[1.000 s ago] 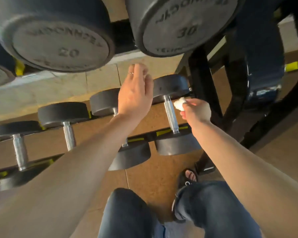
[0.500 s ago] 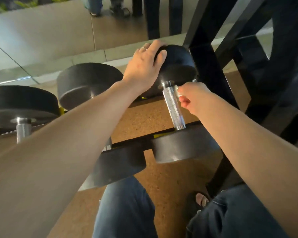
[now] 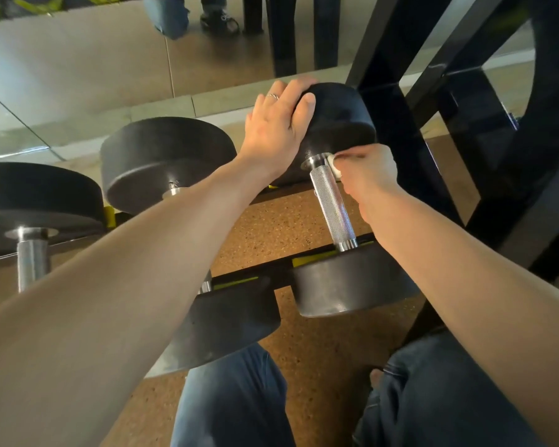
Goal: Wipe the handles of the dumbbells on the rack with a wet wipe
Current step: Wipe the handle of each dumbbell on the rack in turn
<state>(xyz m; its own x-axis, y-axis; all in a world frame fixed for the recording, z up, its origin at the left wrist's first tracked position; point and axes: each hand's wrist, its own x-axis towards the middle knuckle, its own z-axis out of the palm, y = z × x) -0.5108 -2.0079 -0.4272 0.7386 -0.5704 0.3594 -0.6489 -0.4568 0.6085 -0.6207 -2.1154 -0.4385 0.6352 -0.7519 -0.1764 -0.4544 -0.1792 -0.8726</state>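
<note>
White wipe (image 3: 333, 166) touches knurled handle (image 3: 333, 206).

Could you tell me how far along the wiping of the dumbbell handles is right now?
Nothing visibly finished. In hand: the right hand presses the wet wipe against the top of the rightmost handle, while the left hand steadies its far head. Left: that handle's length and the neighbouring handles.

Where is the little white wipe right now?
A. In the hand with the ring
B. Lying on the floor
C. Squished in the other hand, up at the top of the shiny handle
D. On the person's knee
C: the right hand pinches the white wipe against the far end of the knurled handle, while the ringed left hand rests on the dumbbell's far head.
</note>
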